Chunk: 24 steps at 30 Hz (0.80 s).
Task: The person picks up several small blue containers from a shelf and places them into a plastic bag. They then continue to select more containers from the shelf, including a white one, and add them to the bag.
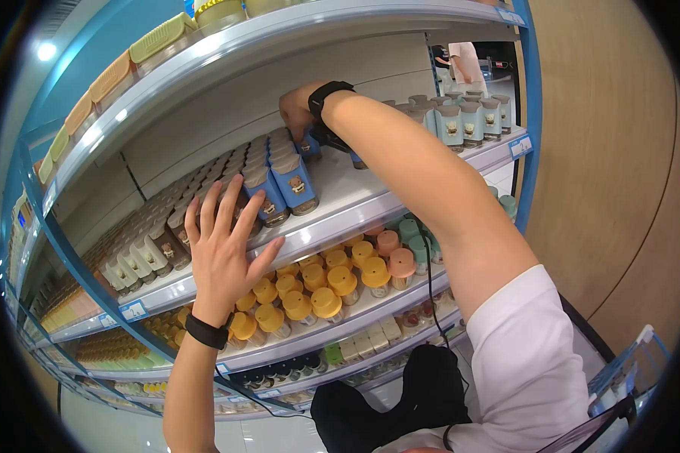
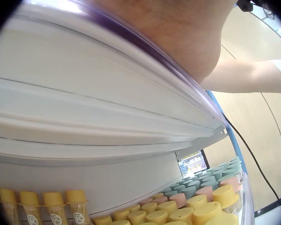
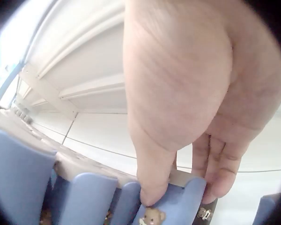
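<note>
At the back of the upper shelf my right hand (image 1: pixel 298 113) pinches a blue container with a bear figure (image 3: pixel 161 211). In the right wrist view the thumb (image 3: pixel 153 190) presses its front and the other fingers lie along its far side. More blue containers with grey-brown lids (image 1: pixel 295 185) stand in rows just left of it. My left hand (image 1: pixel 223 253) is spread over the shelf's front edge, fingers straight, fingertips overlapping the front containers in the head view. The left wrist view shows only part of the hand above the shelf edge.
Brown and whitish lidded containers (image 1: pixel 147 253) fill the shelf's left side; pale blue ones (image 1: pixel 472 121) stand at the right end. Jars with yellow lids (image 1: pixel 342 281) line the shelf below. A black cable (image 1: pixel 431 294) hangs in front. Another shelf's edge (image 1: pixel 295 26) runs overhead.
</note>
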Each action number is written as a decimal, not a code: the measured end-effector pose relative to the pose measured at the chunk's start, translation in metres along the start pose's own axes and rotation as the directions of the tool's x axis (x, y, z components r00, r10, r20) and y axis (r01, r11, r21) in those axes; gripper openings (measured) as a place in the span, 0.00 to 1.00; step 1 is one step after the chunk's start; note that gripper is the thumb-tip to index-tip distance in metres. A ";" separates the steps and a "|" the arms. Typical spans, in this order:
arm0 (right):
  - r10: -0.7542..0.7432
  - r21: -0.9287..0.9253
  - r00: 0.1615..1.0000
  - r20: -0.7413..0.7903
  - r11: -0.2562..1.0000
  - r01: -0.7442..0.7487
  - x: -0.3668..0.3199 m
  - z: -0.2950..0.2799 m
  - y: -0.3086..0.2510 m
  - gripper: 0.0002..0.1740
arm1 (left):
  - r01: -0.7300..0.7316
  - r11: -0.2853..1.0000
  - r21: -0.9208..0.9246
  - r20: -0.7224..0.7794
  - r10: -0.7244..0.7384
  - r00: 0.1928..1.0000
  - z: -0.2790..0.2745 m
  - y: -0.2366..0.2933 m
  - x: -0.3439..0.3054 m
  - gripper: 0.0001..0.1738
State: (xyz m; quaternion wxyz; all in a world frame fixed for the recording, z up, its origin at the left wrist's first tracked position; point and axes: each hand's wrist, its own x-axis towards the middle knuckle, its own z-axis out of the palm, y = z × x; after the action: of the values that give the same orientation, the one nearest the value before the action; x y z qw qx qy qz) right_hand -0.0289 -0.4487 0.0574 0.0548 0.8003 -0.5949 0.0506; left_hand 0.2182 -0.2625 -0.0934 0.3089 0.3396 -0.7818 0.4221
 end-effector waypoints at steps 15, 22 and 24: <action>-0.033 0.072 0.997 -0.075 0.997 0.039 0.008 -0.002 0.005 0.26 | 0.005 1.000 -0.007 -0.033 -0.005 0.999 0.001 0.000 0.000 0.35; 0.035 0.076 0.995 -0.089 0.997 -0.028 0.005 -0.001 0.003 0.22 | -0.012 1.000 0.014 0.005 0.012 1.000 0.000 0.001 0.001 0.37; 0.066 0.070 0.992 -0.104 0.996 -0.059 -0.005 0.005 -0.004 0.24 | -0.013 1.000 0.018 0.011 0.013 1.000 0.001 0.001 0.001 0.37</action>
State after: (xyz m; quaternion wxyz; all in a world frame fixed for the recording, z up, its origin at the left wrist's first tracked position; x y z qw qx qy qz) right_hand -0.0262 -0.4440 0.0515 0.0578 0.7789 -0.6139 0.1145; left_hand 0.2169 -0.2632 -0.0934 0.2989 0.3395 -0.7818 0.4292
